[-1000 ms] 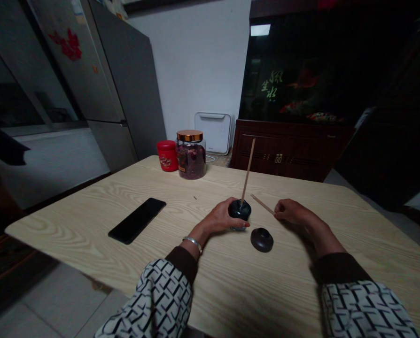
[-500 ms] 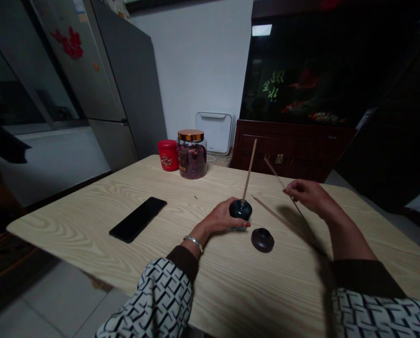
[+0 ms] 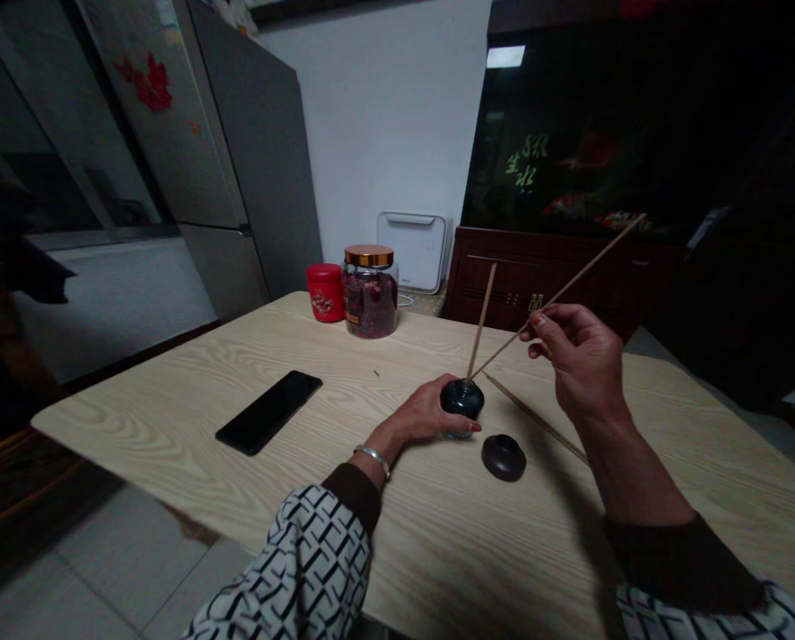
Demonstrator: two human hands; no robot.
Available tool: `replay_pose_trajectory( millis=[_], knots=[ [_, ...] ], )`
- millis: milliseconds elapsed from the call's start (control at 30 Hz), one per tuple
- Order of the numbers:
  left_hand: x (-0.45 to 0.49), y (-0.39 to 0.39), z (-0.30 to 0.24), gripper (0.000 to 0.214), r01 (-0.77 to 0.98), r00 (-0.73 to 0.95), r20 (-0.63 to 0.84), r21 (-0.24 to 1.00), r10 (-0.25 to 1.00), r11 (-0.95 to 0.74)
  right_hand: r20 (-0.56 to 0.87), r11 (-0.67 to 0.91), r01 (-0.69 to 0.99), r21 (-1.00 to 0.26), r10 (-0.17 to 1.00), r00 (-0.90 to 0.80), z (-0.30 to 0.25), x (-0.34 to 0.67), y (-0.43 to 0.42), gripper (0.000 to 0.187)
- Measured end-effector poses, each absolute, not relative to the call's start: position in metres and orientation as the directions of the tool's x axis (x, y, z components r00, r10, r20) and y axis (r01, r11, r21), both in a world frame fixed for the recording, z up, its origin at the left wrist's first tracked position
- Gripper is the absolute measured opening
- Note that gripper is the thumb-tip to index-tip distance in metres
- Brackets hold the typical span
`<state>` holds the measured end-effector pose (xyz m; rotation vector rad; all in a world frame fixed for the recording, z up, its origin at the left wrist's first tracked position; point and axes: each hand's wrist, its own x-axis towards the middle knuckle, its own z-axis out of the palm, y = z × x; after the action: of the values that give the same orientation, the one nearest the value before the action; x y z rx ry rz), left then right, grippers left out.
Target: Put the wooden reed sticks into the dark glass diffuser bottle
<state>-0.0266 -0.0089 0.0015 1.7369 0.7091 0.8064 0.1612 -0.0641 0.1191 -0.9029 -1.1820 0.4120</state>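
My left hand (image 3: pixel 430 409) is wrapped round a small dark glass bottle (image 3: pixel 462 400) standing on the table. One thin reed stick (image 3: pixel 483 320) rises from the bottle's mouth, tilted slightly right. Between thumb and fingers, my right hand (image 3: pixel 577 351) pinches another reed stick (image 3: pixel 590 264); its lower end is at the bottle's mouth, and I cannot tell whether it is inside. A dark round cap (image 3: pixel 503 457) with a hole in its top lies in front of the bottle. More thin sticks (image 3: pixel 537 418) lie on the table beneath my right forearm.
A black phone (image 3: pixel 269 412) lies on the wood-grain table (image 3: pixel 171 409) at left. Toward the back edge stand a red canister (image 3: pixel 325 293) and a glass jar (image 3: pixel 371 298) of dried petals with a copper-coloured lid. Beyond are a refrigerator (image 3: pixel 257 151) and a fish tank (image 3: pixel 571 151).
My right hand has turned over and brought its stick to the bottle's mouth, the upper end now pointing up and right. My left hand still holds the bottle. The view has shifted slightly.
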Motion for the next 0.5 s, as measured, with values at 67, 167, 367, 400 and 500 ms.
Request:
replay_pose_trajectory(
  millis=[67, 167, 367, 400, 500],
  knots=[
    [-0.026, -0.008, 0.0, 0.075, 0.073, 0.599, 0.175, 0.96, 0.781, -0.272, 0.618, 0.6, 0.172, -0.781, 0.701, 0.355, 0.118, 0.16, -0.064, 0.02],
    [-0.026, -0.007, 0.0, 0.078, 0.076, 0.598, 0.174, 0.959, 0.782, -0.272, 0.617, 0.594, 0.183, -0.784, 0.709, 0.342, 0.116, 0.158, -0.063, 0.019],
    [-0.027, -0.008, 0.001, 0.075, 0.09, 0.591, 0.199, 0.947, 0.782, -0.308, 0.501, 0.458, 0.236, -0.857, 0.849, 0.169, 0.1, 0.156, -0.055, 0.027],
    [-0.027, -0.009, 0.002, 0.074, 0.089, 0.592, 0.202, 0.946, 0.781, -0.312, 0.467, 0.427, 0.248, -0.87, 0.875, 0.129, 0.097, 0.156, -0.054, 0.029],
    [-0.027, -0.009, 0.003, 0.07, 0.088, 0.598, 0.21, 0.942, 0.773, -0.323, 0.359, 0.341, 0.313, -0.886, 0.934, -0.002, 0.09, 0.157, -0.052, 0.032]
  ],
)
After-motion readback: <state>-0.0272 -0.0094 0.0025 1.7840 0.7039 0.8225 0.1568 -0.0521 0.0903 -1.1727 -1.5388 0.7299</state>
